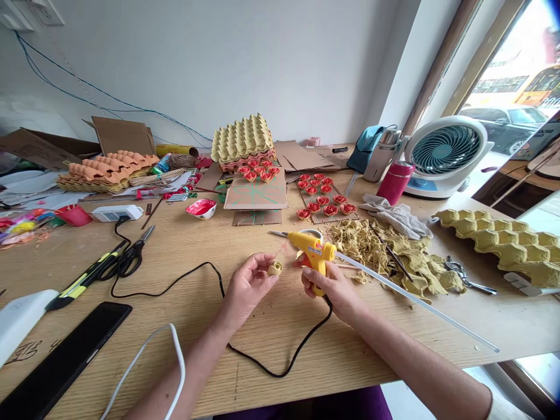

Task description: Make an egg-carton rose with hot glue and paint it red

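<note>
Between the thumb and fingers of my left hand (250,284) is a small rolled piece of yellow egg carton (275,268), curled like a flower bud. My right hand (333,287) grips the handle of a yellow hot glue gun (314,248). Its nozzle points left, above and just right of the bud. A long clear glue stick (420,302) sticks out of the gun's back toward the lower right. From the handle, a black cord (280,373) loops across the table. A yellowish scrap shows behind the gun, partly hidden.
Red paper flowers (322,200) sit on cardboard, centre right. Torn carton scraps (371,248) are heaped right of the gun, near pliers (468,277). Scissors (131,256), a power strip (117,213) and a red paint bowl (200,208) lie leftward. A fan (448,154) stands back right.
</note>
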Motion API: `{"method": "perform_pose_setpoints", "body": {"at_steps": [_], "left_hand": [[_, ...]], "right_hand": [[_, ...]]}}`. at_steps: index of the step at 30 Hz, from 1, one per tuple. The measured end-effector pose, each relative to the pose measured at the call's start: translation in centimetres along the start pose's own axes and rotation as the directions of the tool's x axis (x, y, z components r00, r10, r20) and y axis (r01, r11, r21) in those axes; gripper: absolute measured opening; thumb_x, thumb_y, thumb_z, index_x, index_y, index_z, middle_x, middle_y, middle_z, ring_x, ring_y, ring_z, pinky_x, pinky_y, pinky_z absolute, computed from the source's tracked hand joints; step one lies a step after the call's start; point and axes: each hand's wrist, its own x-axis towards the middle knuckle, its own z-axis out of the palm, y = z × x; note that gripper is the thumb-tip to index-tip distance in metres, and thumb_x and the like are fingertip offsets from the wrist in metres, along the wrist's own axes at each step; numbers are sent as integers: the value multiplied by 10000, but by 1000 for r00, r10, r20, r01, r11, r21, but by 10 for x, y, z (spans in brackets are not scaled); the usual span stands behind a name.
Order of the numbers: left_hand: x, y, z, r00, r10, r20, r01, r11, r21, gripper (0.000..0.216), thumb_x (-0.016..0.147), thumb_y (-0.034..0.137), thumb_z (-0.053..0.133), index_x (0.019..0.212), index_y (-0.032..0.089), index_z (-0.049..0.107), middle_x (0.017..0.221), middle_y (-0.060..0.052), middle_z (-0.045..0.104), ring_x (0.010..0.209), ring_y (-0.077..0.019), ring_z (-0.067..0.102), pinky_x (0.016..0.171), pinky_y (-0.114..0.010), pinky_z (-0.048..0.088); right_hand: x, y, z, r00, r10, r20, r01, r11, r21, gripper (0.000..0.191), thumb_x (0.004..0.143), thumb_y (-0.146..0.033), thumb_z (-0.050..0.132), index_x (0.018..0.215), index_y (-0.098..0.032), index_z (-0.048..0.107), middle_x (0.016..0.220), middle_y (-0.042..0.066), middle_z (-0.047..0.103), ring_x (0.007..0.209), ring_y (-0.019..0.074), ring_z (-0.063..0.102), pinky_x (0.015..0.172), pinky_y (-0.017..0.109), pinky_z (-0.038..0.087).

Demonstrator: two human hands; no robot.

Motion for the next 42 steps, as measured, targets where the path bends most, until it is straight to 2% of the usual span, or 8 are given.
{"method": "perform_pose_setpoints", "body": {"at_steps": [4, 7, 17, 23, 29, 33, 36, 42], "left_hand": [[-2, 2, -1, 966, 253, -60, -213, 902, 376, 201, 792, 183, 717, 987, 221, 690, 962, -41, 741, 876, -189, 662, 806, -322, 508], [-2, 3, -4, 942, 326, -83, -252, 847, 469, 186, 820, 169, 688, 996, 227, 677, 977, -45, 751, 884, -195, 678, 822, -332, 522], [3, 5, -14, 950, 257, -179, -165, 896, 412, 200, 831, 258, 721, 1026, 217, 711, 986, -49, 776, 884, -194, 695, 839, -332, 528], [5, 4, -15, 954, 231, -193, -155, 926, 343, 184, 813, 283, 744, 987, 227, 731, 949, -34, 776, 852, -191, 685, 814, -324, 520], [5, 4, -14, 952, 229, -204, -152, 930, 334, 177, 800, 261, 752, 973, 226, 733, 919, -22, 767, 827, -181, 675, 802, -313, 514], [6, 1, -14, 973, 127, -192, -87, 975, 205, 223, 789, 312, 784, 984, 212, 740, 933, -33, 768, 871, -185, 672, 850, -321, 510], [8, 1, -16, 987, -32, -156, 18, 996, -91, 331, 774, 391, 823, 1024, 196, 733, 988, -55, 774, 896, -182, 687, 847, -312, 525], [8, 6, -20, 965, -245, 95, 258, 813, -521, 411, 716, 453, 889, 1013, 192, 775, 1037, -107, 788, 840, -165, 701, 723, -253, 515]], "right_hand": [[-3, 0, -4, 998, -20, 66, 21, 1000, -19, 414, 892, -549, 695, 1058, -173, 640, 677, -20, 524, 574, 117, 419, 524, 270, 335], [-6, -4, -7, 991, -41, 131, 44, 999, -13, 426, 935, -570, 625, 1117, -185, 620, 712, -11, 537, 584, 126, 434, 549, 283, 339], [-14, -15, -12, 958, -65, 280, 104, 986, -129, 491, 1002, -615, 454, 1154, -185, 637, 689, -7, 518, 524, 131, 410, 533, 299, 300], [-15, -11, -13, 959, -45, 278, 117, 962, -247, 568, 980, -657, 472, 1201, -171, 664, 978, 92, 643, 621, 148, 484, 584, 308, 373], [-16, -10, -13, 957, -42, 287, 129, 947, -295, 532, 998, -638, 459, 1166, -187, 687, 995, 90, 646, 661, 150, 513, 601, 300, 396], [-17, -10, -12, 958, -40, 286, 123, 951, -282, 513, 1006, -618, 460, 1179, -191, 687, 984, 84, 637, 673, 150, 516, 600, 295, 397], [-16, -9, -12, 962, -61, 268, 126, 964, -233, 526, 994, -629, 469, 1189, -191, 685, 965, 84, 635, 663, 155, 506, 600, 303, 397], [-12, -5, -15, 977, -128, 168, 136, 990, -39, 459, 984, -602, 499, 1094, -198, 687, 883, 63, 604, 626, 152, 452, 586, 316, 348]]}}
